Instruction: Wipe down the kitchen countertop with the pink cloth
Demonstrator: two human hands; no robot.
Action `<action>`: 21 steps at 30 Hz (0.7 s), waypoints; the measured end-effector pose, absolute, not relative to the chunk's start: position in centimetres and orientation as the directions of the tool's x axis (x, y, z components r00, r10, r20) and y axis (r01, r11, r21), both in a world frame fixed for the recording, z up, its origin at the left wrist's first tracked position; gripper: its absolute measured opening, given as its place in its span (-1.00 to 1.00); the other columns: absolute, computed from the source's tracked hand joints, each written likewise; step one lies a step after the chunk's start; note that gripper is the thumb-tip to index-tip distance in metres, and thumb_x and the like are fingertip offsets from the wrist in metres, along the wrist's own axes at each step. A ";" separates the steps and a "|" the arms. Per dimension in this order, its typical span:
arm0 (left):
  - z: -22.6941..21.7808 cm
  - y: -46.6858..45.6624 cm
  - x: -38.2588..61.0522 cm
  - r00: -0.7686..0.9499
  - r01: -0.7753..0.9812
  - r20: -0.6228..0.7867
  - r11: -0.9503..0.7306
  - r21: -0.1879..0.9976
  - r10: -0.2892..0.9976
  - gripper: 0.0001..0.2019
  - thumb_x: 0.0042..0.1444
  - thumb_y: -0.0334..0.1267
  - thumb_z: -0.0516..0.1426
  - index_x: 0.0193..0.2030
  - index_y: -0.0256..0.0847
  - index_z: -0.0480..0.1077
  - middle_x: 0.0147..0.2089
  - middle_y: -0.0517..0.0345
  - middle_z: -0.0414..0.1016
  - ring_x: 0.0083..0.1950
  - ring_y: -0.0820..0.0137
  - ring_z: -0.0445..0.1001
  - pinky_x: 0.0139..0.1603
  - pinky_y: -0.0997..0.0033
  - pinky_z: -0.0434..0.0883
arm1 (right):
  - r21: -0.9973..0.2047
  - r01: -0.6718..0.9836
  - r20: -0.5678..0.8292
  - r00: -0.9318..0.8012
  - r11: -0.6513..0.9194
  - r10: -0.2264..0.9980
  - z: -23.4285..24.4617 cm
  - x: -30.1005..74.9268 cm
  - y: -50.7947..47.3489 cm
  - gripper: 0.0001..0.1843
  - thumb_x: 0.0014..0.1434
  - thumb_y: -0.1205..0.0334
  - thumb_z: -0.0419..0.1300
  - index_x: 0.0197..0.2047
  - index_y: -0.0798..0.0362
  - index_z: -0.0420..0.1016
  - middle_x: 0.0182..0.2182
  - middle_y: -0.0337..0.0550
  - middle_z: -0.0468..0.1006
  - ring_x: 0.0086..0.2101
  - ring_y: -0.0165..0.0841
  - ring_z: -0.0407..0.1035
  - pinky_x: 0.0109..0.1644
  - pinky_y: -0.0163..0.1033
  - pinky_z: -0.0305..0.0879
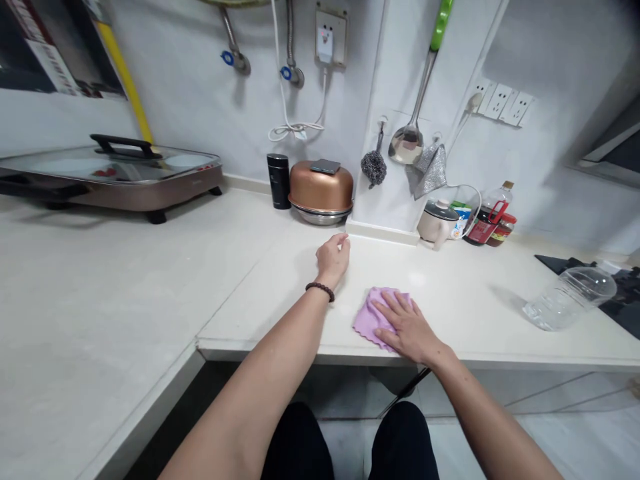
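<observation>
**Q:** R hand, quick?

**A:** Your R hand (407, 328) is flat w/ fingers spread, pressing on a pink, wavy-edged cloth (371, 321). The cloth lies nr the front edge of the cream, smooth worktop (475, 293), right of your other arm.

**Q:** And L?

**A:** Your L hand (333, 259), w/ a dark beaded bracelet (321, 290) at the wrist, is loosely bent nr the foot of the white wall pillar (385, 207). Can't tell if it holds anything or touches the surface; palm's hidden.

**Q:** What's about your hands?

**A:** Beyond your L: a copper-coloured dome (320, 190) over a shiny metal bowl (323, 219), w/ a black cylindrical container (279, 183) just beside. Far R, well apart from the cloth: a clear plastic container (565, 297) nr the black hob (625, 297). Far L: a brown rectangular elec. pan (170, 191) w/ a glass lid.
</observation>
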State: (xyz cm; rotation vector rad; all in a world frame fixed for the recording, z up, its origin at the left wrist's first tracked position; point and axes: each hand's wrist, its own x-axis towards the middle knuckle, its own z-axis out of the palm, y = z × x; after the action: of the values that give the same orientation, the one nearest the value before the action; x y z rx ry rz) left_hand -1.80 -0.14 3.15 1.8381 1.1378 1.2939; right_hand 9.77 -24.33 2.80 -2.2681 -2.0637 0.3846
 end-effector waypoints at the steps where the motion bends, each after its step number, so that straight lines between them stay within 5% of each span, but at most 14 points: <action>1: 3.1 0.0 -1.8 0.144 0.296 0.409 -0.433 0.851 0.901 -0.70 0.32 -0.30 0.11 0.09 -0.22 0.60 0.11 -0.03 0.68 0.14 0.22 0.61 0.29 0.21 0.43 | -0.195 0.973 -0.149 0.094 -0.122 0.984 2.5 11.2 -25.4 -0.26 0.47 -0.25 -0.01 0.60 -0.34 -0.06 0.58 -0.37 -0.28 0.53 -0.11 -0.42 0.56 0.24 -0.35; 11: 2.9 0.1 -1.8 0.127 0.270 0.394 -0.414 0.869 0.910 -0.70 0.30 -0.29 0.12 0.06 -0.20 0.61 0.09 -0.01 0.69 0.14 0.22 0.61 0.29 0.22 0.44 | 0.001 0.886 0.009 0.464 -0.464 0.886 -2.5 27.6 -37.9 -0.29 0.48 -0.26 -0.21 0.60 -0.31 -0.02 0.57 -0.27 -0.12 0.52 -0.03 -0.21 0.49 0.34 -0.02; 21: 2.5 -1.4 -0.9 0.197 0.251 0.407 -0.447 0.858 0.892 -0.71 0.30 -0.27 0.13 0.04 -0.19 0.63 0.07 0.01 0.70 0.11 0.22 0.62 0.25 0.25 0.47 | 0.003 0.801 0.009 0.599 -0.599 0.801 -2.9 33.2 -36.0 -0.29 0.47 -0.20 -0.19 0.60 -0.29 0.00 0.58 -0.25 -0.10 0.51 0.00 -0.18 0.47 0.37 0.01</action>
State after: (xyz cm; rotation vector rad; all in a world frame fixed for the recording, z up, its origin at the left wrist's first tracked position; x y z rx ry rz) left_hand -0.86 -1.35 2.46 1.8286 1.0686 1.2663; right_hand 33.16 -36.02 -2.95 -2.8080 -1.4059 -0.0141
